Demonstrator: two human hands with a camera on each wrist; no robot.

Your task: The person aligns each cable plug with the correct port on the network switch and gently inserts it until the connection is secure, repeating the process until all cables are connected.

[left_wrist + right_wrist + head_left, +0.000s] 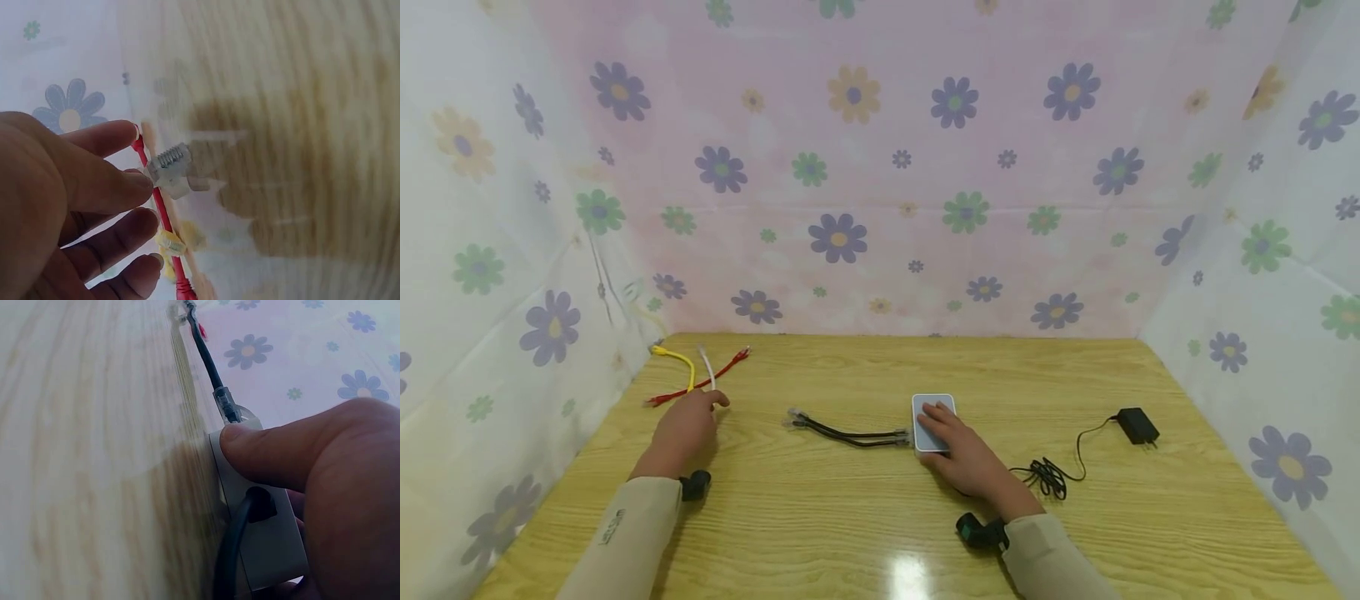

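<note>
Two black cables [850, 436] run leftward along the bench [850, 525] from the white box [934, 401], gripped by the right hand [961, 457], towards the left hand [687, 429], which pinches the white cable [707, 365], well left of the box

A broad, yellow-brown tabletop with wood grain [865, 367] carries everything (a patch of light gleams at its near edge); at its far left lie a short red cable [730, 366] set aslant and a curved yellow cable [680, 357] meeting it; whether the slim white cable [707, 362] beside them rests fully on the wood cannot be told; near the middle sits a flat, pale grey box with white edges [926, 436], two short black cables [853, 435] running leftward from it; rightward lie a bundled thin black cord [1049, 479] and a blocky black plug adapter [1137, 426].
</note>
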